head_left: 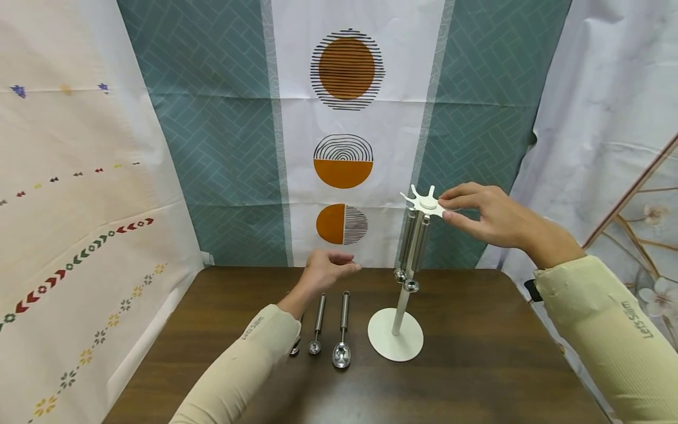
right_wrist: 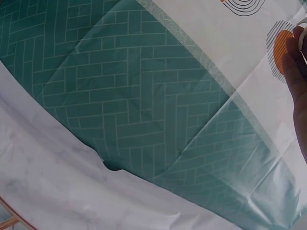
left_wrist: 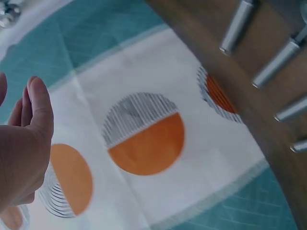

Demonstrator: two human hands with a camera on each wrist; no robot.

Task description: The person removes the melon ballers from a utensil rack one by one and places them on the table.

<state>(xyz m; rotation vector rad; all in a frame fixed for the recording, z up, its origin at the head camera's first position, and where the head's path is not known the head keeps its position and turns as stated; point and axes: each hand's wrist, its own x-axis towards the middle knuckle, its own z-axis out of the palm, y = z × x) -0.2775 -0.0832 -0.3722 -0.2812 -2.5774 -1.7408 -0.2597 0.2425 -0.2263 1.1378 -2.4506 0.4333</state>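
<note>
A white utensil stand (head_left: 402,303) has a round base, an upright pole and a star-shaped hook top (head_left: 426,204). My right hand (head_left: 489,217) pinches one arm of that top between thumb and fingers. Steel utensils (head_left: 418,244) with small round heads hang head-down from its hooks. My left hand (head_left: 324,272) hovers left of the stand, with nothing visible in it, its fingers loosely extended. Beneath and beside it on the table lie a steel spoon (head_left: 341,353) with an oval bowl and a smaller round-headed scoop (head_left: 315,346). Another steel utensil (head_left: 294,348) is partly hidden by my left forearm.
The dark brown wooden table (head_left: 466,353) runs back to a hanging cloth (head_left: 228,147) in teal and white with orange circles. Patterned pale curtains (head_left: 69,194) close off both sides. Several steel handles (left_wrist: 278,62) show at the right of the left wrist view.
</note>
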